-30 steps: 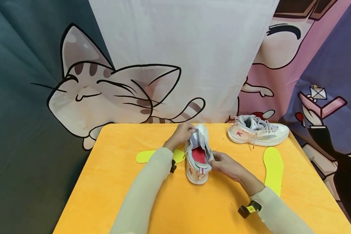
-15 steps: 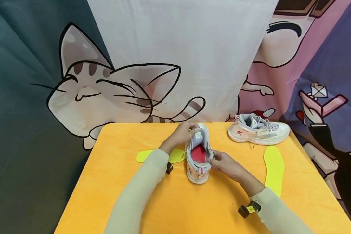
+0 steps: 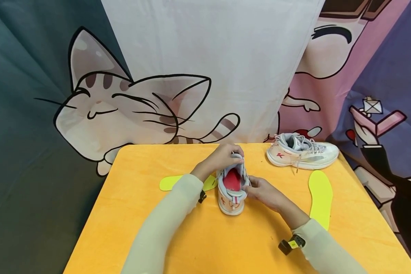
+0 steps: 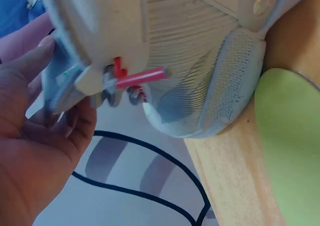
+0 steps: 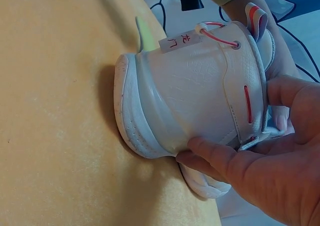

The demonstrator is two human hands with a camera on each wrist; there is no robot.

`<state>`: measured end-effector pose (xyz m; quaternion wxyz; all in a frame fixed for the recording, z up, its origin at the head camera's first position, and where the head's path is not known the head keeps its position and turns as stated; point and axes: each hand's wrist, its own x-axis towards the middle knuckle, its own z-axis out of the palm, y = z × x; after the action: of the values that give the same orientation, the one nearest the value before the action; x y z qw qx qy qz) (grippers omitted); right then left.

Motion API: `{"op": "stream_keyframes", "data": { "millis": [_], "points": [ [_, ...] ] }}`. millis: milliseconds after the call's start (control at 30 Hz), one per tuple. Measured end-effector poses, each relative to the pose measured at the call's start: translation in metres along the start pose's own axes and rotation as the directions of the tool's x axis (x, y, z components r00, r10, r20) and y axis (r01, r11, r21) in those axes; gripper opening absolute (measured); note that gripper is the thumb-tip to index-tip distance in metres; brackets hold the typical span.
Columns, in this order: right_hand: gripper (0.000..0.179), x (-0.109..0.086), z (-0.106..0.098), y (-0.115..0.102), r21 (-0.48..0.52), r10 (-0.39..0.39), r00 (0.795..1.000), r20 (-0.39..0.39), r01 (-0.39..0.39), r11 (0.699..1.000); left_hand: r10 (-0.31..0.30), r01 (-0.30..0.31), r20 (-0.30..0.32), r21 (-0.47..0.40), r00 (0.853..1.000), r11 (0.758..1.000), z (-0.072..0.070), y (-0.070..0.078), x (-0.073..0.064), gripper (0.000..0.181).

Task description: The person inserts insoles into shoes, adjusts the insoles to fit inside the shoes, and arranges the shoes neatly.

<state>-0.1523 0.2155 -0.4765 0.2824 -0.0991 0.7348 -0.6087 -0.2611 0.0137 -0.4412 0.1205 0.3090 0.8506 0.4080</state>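
A white sneaker (image 3: 231, 205) stands on the yellow table, heel toward me, with its red inner sole (image 3: 232, 179) showing through the opening. At the far side of that opening, my left hand (image 3: 222, 156) pinches the tongue (image 4: 61, 81), thumb on one face and fingers on the other. My right hand (image 3: 265, 193) grips the collar's right side; in the right wrist view its thumb lies at the rim and its fingers press the outer side (image 5: 200, 111). The toe is mostly covered by my left hand in the head view.
A second white sneaker (image 3: 303, 154) lies at the back right, toe pointing right. Below it is a yellow-green insole (image 3: 320, 199). Another such insole (image 3: 168, 183) lies left of the standing sneaker, partly under my left forearm. A printed cloth hangs behind the yellow table (image 3: 226, 243).
My left hand first moved the tongue up and back, baring more of the red inside. It then shifted right over the top of the tongue. My right hand and the sneaker stayed in place.
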Motion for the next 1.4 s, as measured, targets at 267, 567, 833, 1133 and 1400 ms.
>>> {"op": "stream_keyframes", "data": {
  "millis": [267,567,833,1133,1400],
  "points": [
    [0.059,0.000,0.001,-0.001,-0.001,0.013,1.000,0.001,-0.013,1.000,-0.001,0.003,-0.032,0.056,0.999,0.998,0.005,-0.004,0.012,0.005],
    [0.057,0.002,0.002,-0.002,-0.029,0.021,1.000,-0.016,-0.021,0.999,0.005,0.007,-0.103,0.119,0.995,0.993,0.002,-0.017,0.018,0.007],
    [0.056,0.001,0.003,-0.003,-0.057,0.025,0.999,-0.022,-0.026,0.998,-0.009,0.029,-0.135,0.151,0.991,0.988,0.004,-0.021,0.020,0.011],
    [0.058,0.001,0.000,-0.002,-0.080,0.037,0.998,-0.052,-0.041,0.996,-0.054,0.065,-0.118,0.086,0.992,0.994,0.003,-0.016,0.014,0.010],
    [0.054,0.002,-0.001,0.002,-0.083,0.008,0.998,-0.064,-0.013,0.996,-0.053,0.063,-0.108,0.094,0.993,0.994,-0.005,-0.010,-0.003,0.030]
  ]
}}
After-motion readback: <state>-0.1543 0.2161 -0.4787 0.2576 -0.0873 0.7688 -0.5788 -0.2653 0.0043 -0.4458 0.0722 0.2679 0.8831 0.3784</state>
